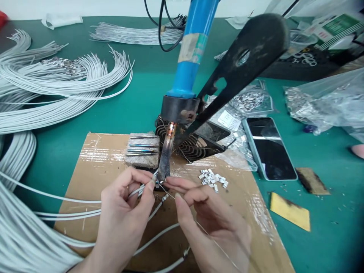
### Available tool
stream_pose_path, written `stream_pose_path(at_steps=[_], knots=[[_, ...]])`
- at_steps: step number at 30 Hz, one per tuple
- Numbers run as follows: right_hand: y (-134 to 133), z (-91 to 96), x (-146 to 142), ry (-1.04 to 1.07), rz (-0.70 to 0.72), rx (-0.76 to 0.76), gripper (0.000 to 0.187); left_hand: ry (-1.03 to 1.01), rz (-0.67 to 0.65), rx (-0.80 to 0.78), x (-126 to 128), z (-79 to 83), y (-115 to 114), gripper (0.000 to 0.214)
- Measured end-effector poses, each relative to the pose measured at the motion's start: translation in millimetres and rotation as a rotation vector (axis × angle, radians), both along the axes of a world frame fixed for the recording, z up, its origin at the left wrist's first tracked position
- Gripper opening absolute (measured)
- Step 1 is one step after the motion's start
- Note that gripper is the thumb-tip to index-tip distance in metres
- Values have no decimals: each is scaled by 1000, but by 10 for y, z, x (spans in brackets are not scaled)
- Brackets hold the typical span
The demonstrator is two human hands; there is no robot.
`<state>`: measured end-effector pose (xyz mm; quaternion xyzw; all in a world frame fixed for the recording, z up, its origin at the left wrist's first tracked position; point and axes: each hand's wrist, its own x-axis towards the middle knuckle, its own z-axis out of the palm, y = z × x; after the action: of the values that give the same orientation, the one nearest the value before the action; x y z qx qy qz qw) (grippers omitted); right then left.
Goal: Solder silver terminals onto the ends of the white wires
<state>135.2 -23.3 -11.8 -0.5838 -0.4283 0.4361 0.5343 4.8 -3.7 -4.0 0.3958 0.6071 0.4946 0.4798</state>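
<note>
Pinching rightward-pointing white cables (137, 191), left hand (127, 206), pinching thin wire (168, 192) slanting up-left, right hand (212, 216)

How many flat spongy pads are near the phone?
2: the yellow pad and the brown pad just beyond it, beside the near end of the phone.

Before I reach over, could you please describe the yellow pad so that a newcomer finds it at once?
On the green table, find the large cardboard sheet. Beside its right edge, just below the phone, lies the yellow pad. Its bright face, darkened along the top, sets it apart from the brown, blackened pad above it.
</note>
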Motion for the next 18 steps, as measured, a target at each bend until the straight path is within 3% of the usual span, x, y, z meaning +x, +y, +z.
stream_pose_path(at_steps=[18], knots=[[10,16,6,-9,-10,16,21,-23,79,-26,54,125,41,14]])
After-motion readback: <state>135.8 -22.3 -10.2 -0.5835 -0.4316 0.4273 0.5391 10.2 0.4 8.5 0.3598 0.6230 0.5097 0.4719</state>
